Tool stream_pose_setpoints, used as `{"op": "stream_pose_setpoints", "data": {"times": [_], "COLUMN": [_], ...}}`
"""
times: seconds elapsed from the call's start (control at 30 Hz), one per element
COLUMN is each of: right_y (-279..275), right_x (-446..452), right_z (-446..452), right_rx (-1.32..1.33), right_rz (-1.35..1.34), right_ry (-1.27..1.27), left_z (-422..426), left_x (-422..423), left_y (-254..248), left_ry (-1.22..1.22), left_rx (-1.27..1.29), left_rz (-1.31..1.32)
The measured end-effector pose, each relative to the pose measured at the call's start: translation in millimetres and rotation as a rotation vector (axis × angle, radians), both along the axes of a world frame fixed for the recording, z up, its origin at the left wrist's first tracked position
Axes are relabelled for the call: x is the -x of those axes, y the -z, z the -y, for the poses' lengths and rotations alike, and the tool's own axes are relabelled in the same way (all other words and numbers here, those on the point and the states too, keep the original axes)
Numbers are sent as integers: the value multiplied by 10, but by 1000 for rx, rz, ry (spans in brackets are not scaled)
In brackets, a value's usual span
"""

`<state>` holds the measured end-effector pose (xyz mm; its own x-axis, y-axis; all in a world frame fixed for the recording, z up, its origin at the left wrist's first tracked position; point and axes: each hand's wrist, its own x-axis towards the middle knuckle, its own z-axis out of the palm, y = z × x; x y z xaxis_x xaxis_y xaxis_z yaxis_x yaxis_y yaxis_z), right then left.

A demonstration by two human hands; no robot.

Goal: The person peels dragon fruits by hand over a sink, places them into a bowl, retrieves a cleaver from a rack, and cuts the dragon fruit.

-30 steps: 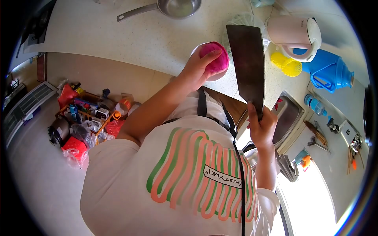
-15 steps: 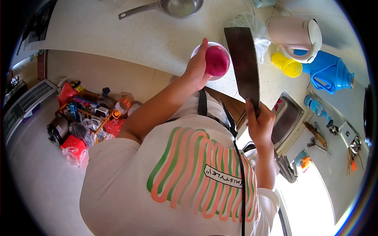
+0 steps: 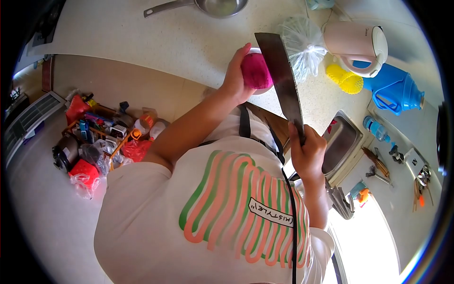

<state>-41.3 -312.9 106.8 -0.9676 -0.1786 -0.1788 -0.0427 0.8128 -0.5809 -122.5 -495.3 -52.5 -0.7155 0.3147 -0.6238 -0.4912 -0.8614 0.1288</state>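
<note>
My left hand (image 3: 235, 78) is wrapped round a magenta, peeled-looking round piece (image 3: 256, 71), near the counter's front edge. Behind and below that piece shows part of a white bowl (image 3: 267, 90). The handle of a large dark cleaver is in my right hand (image 3: 308, 150). Its broad blade (image 3: 280, 71) points up and away from me, tilted left, with its left edge at or very near the right side of the magenta piece. Whether blade and piece touch, I cannot tell.
On the counter (image 3: 189, 52) lie a steel pan (image 3: 220, 6), a clear plastic bag (image 3: 302, 49) and yellow objects (image 3: 344, 79). A kettle (image 3: 352, 40) and blue flask (image 3: 395, 87) stand right, beyond the sink (image 3: 341, 142). Cluttered items (image 3: 111, 135) sit on the left floor.
The cleaver has swung left, from beside the magenta piece to its right edge. My left hand has turned the piece, and the plastic bag shows more fully.
</note>
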Motion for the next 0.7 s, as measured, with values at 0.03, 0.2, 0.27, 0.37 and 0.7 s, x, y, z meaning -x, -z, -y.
{"op": "stream_pose_setpoints", "data": {"times": [0.03, 0.2, 0.27, 0.37, 0.7], "right_y": [-1, -36, -54, -24, -46], "right_x": [-8, -12, -12, -35, -82], "right_z": [2, 35, 56, 75, 75], "right_rx": [-5, -40, -59, -80, -75], "right_rz": [2, -5, 1, 17, 95], "right_ry": [-1, -25, -36, -23, 4], "left_z": [5, -20, -49, -108, -134], "left_x": [2, -11, -26, -31, -17], "left_y": [9, -37, -56, -80, -107], "left_ry": [11, -53, -105, -184, -239], "left_rx": [-41, -77, -91, -89, -87], "left_rz": [-11, 96, 133, 166, 148]}}
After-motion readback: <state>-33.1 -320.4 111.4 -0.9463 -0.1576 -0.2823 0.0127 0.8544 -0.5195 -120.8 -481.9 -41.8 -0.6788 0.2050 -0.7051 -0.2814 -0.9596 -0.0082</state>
